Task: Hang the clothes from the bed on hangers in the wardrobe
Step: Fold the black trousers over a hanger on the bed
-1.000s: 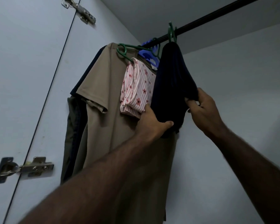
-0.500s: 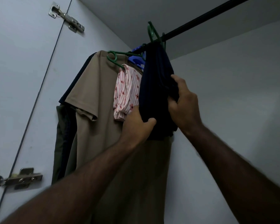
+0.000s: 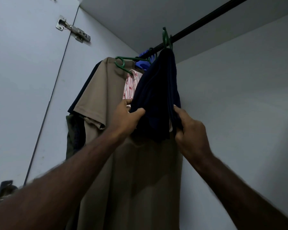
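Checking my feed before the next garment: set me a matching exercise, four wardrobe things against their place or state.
Things:
1 navy garment
2 tan shirt
3 pink striped garment
4 uppermost green hook

Places or states:
A over the black rod
B gripped by left hand and right hand
C between tan shirt and navy garment
D hangs lowest, below both hands

Pairs: 1-B, 2-D, 3-C, 4-A

both hands [image 3: 126, 117] gripping dark garment [image 3: 156, 97], green hanger [image 3: 166, 39], rail [image 3: 206, 19]
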Demonstrator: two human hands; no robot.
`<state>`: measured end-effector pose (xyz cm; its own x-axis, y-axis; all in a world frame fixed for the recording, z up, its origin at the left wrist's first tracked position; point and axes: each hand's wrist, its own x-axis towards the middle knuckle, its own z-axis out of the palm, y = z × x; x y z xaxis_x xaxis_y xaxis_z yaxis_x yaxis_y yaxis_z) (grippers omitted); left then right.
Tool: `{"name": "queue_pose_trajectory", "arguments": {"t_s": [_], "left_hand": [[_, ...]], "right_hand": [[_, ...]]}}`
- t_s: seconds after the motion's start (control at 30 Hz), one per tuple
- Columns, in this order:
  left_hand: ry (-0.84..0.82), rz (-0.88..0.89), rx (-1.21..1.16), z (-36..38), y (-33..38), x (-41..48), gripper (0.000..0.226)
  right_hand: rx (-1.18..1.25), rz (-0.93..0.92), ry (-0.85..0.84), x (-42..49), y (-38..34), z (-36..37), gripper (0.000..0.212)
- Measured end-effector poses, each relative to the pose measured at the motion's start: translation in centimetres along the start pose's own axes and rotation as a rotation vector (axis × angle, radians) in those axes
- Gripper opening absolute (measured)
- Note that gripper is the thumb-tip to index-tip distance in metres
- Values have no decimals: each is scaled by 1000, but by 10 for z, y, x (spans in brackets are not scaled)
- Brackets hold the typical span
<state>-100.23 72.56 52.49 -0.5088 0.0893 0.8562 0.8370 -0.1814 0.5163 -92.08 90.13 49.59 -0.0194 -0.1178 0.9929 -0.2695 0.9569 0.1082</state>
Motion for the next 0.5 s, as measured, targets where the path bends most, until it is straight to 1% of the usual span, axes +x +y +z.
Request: {"name": "queue_pose_trajectory", "arguments": {"t_s": [0.13, 0.3, 0.4, 0.43, 0.5], "left_hand": [[-37, 35, 11, 2, 7, 5, 52], [-72, 51, 38, 1, 8, 8, 59], [-92, 54, 28, 3, 9, 8, 68], [-96, 53, 24, 5, 10, 9, 68], [-104, 54, 29, 10, 12, 11, 61]], "right_hand": [[-28, -5, -10, -11, -8, 10, 65], [-32, 14, -12, -22, -12, 7, 66], [-28, 71, -38, -18, -10, -1, 66], [-20, 83, -41, -14, -9, -2, 66], [21, 84, -22, -7, -10, -4, 64]]}}
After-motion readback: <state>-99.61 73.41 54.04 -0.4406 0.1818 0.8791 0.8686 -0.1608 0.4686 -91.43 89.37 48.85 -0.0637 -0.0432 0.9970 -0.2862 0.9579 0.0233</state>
